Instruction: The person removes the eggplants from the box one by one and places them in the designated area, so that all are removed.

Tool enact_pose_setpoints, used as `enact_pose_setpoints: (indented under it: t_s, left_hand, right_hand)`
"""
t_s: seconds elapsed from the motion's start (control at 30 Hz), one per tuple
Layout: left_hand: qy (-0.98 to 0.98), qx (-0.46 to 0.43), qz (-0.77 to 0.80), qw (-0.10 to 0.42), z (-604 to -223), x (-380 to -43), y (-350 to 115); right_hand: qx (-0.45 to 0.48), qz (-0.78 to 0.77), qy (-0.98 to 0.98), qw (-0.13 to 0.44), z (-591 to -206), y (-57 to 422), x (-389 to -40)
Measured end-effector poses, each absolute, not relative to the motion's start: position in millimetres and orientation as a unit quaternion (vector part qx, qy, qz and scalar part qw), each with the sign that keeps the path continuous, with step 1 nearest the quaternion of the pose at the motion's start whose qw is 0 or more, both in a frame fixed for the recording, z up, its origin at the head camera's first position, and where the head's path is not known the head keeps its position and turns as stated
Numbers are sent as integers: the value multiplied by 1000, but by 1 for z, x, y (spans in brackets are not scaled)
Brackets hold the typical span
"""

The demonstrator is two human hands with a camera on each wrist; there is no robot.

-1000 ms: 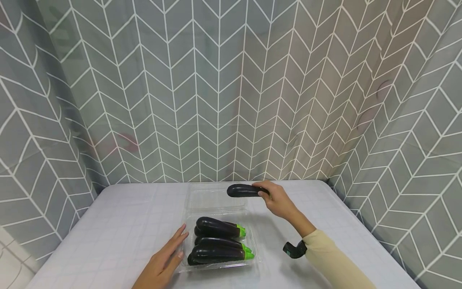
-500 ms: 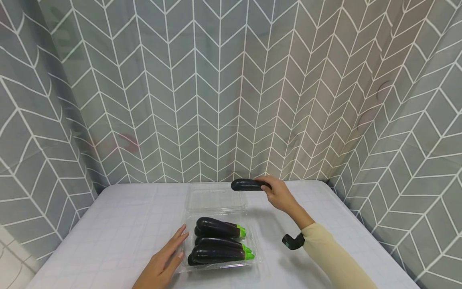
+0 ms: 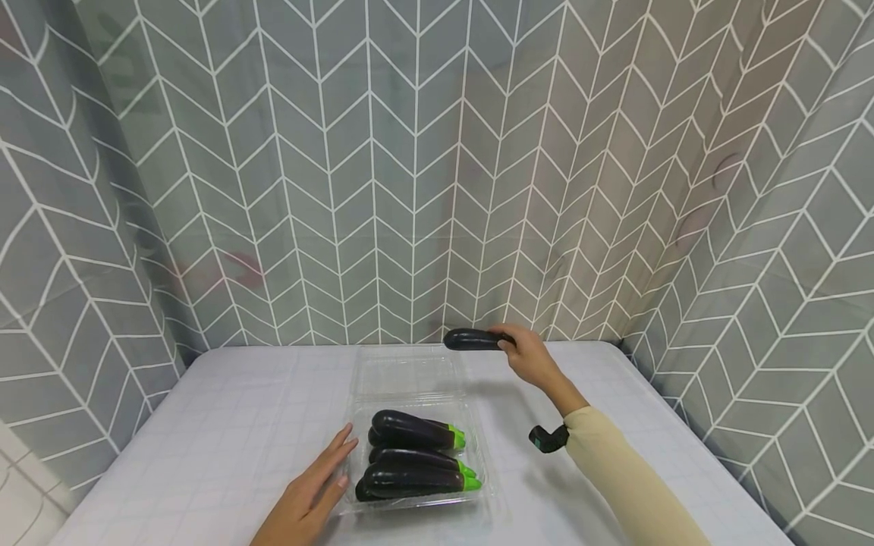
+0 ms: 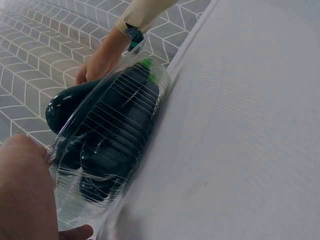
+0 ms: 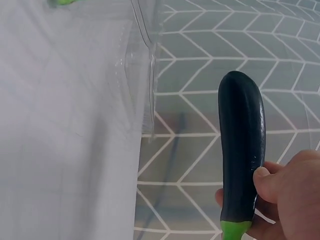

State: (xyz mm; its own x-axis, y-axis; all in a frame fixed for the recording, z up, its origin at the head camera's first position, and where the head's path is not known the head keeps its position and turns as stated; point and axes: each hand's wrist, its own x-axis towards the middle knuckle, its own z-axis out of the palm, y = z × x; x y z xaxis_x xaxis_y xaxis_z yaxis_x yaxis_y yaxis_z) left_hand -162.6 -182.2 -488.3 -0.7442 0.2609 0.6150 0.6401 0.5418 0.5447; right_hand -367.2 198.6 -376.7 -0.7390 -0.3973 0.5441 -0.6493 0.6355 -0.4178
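Note:
My right hand (image 3: 529,355) grips a dark purple eggplant (image 3: 471,339) near its stem end and holds it raised over the far part of the table. Its green cap (image 5: 235,230) shows in the right wrist view, with thumb and fingers wrapped round the lower body. Several more eggplants (image 3: 413,478) with bright green caps lie side by side in a clear plastic clamshell box (image 3: 481,455). My left hand (image 3: 307,485) rests at the box's left side, fingers extended along its edge. In the left wrist view, ribbed box walls (image 4: 125,110) cover part of the eggplants.
The box's clear lid (image 3: 406,373) lies folded back behind it on the white table (image 3: 253,409). A grey chevron-patterned curtain (image 3: 410,189) hangs behind the table and along both sides. A black wrist device (image 3: 548,438) sits at the right sleeve.
My right hand has lifted the eggplant higher and carried it slightly to the right and away. The left hand and the boxed eggplants have stayed in place.

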Motion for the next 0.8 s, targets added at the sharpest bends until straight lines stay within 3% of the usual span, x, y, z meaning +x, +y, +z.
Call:
enact_pose_setpoints:
  t_s: [0.8]
  left_hand:
    - [-843, -265, -410, 228, -489, -162, -182]
  right_hand:
    - [252, 327, -897, 159, -388, 216, -398]
